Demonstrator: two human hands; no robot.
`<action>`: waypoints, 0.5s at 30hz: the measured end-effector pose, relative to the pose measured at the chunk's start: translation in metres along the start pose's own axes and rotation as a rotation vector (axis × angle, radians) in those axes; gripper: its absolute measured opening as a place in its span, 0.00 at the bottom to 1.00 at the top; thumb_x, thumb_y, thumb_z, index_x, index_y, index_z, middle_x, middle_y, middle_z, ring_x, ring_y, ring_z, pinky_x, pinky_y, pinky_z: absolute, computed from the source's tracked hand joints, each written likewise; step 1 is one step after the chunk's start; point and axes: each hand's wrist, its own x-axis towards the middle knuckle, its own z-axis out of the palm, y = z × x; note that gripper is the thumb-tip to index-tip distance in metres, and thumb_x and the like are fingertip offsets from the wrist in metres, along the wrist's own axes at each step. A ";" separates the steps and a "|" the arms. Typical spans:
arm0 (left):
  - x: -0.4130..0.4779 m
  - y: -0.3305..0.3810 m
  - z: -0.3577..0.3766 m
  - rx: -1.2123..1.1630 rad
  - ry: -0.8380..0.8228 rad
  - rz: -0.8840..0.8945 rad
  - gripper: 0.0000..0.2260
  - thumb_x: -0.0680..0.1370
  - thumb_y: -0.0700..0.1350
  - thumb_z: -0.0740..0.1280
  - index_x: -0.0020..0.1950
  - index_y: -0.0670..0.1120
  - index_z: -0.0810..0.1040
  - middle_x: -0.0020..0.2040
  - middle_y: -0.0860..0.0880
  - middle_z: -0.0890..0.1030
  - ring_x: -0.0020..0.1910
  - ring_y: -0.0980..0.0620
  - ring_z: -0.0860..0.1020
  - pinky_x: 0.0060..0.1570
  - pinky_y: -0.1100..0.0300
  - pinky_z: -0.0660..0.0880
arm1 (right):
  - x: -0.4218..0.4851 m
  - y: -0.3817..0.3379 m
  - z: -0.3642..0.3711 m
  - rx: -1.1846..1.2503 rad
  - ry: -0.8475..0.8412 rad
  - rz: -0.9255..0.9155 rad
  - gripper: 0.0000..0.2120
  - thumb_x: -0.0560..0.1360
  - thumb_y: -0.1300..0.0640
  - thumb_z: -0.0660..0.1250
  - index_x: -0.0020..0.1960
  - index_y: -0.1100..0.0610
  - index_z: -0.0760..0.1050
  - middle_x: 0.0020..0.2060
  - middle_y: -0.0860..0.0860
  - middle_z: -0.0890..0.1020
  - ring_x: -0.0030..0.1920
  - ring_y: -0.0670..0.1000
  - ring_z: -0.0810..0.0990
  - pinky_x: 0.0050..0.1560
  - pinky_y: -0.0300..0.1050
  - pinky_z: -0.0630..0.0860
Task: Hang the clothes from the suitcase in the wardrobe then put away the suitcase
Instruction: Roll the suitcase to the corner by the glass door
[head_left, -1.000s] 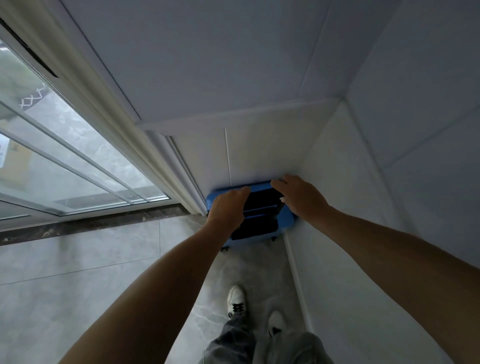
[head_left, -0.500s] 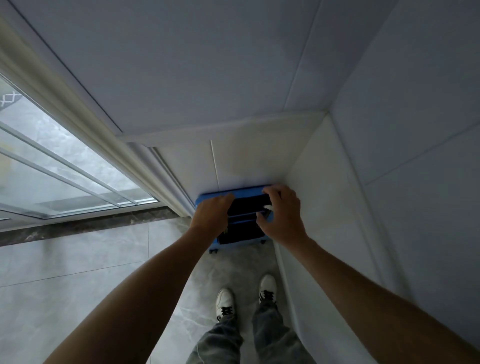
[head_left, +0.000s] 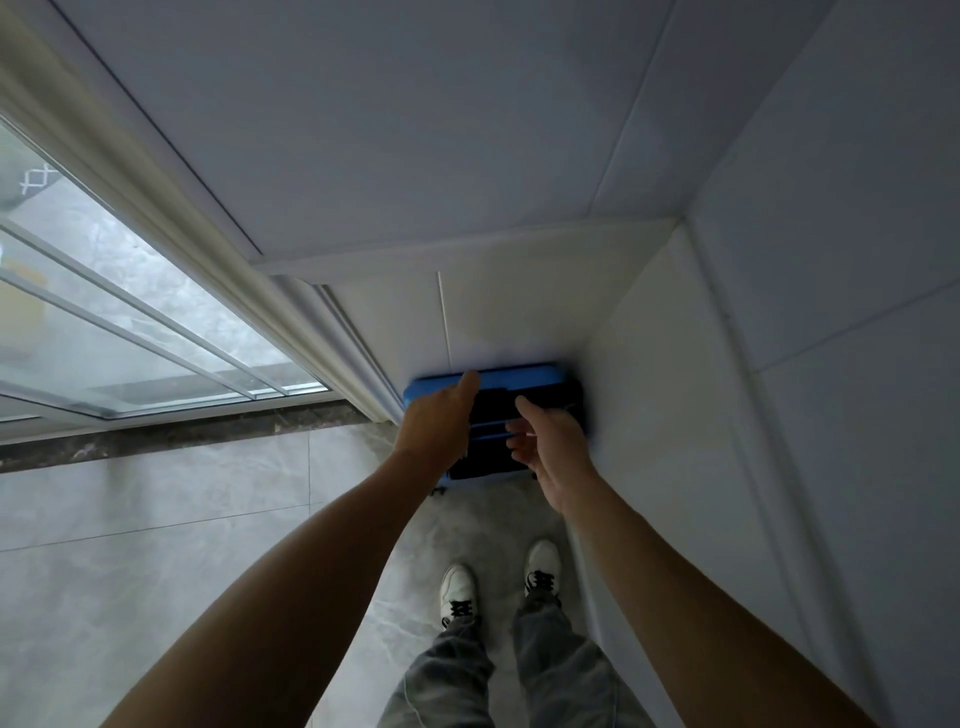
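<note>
A blue suitcase (head_left: 524, 375) with a black top stands upright on the floor, pushed into the corner between two white walls. My left hand (head_left: 436, 423) lies on its left top edge, fingers reaching over the blue rim. My right hand (head_left: 548, 441) hovers just above the black top with its fingers spread and holds nothing. Both hands cover much of the suitcase's top. No clothes are in view.
White wall panels (head_left: 675, 415) close the corner on the right and behind. A curtain (head_left: 332, 343) and a glass sliding door (head_left: 130, 332) with a dark stone sill run along the left. Grey tiled floor (head_left: 156, 545) spreads left of my feet (head_left: 498, 577).
My right hand has lifted off the suitcase and opened its fingers. The left hand stays on the left top edge. The suitcase has not visibly moved.
</note>
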 end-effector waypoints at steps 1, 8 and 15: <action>-0.001 0.001 0.000 -0.006 0.001 -0.009 0.18 0.79 0.39 0.66 0.68 0.44 0.67 0.50 0.45 0.82 0.47 0.42 0.83 0.41 0.53 0.70 | 0.002 -0.001 0.002 0.078 -0.001 -0.029 0.08 0.79 0.56 0.70 0.51 0.61 0.79 0.41 0.57 0.83 0.37 0.51 0.81 0.37 0.44 0.78; 0.004 -0.001 0.000 -0.006 -0.036 -0.026 0.22 0.77 0.39 0.68 0.69 0.45 0.65 0.49 0.45 0.82 0.46 0.42 0.82 0.40 0.55 0.69 | 0.004 -0.004 0.019 0.336 0.038 0.011 0.15 0.76 0.63 0.71 0.62 0.66 0.77 0.48 0.59 0.84 0.44 0.52 0.84 0.47 0.43 0.83; 0.010 -0.003 -0.002 0.009 -0.012 0.001 0.21 0.77 0.38 0.69 0.68 0.44 0.68 0.45 0.44 0.82 0.43 0.41 0.82 0.40 0.55 0.68 | 0.009 -0.005 0.033 0.415 0.147 -0.028 0.15 0.76 0.65 0.71 0.62 0.64 0.76 0.56 0.62 0.84 0.49 0.54 0.85 0.50 0.45 0.83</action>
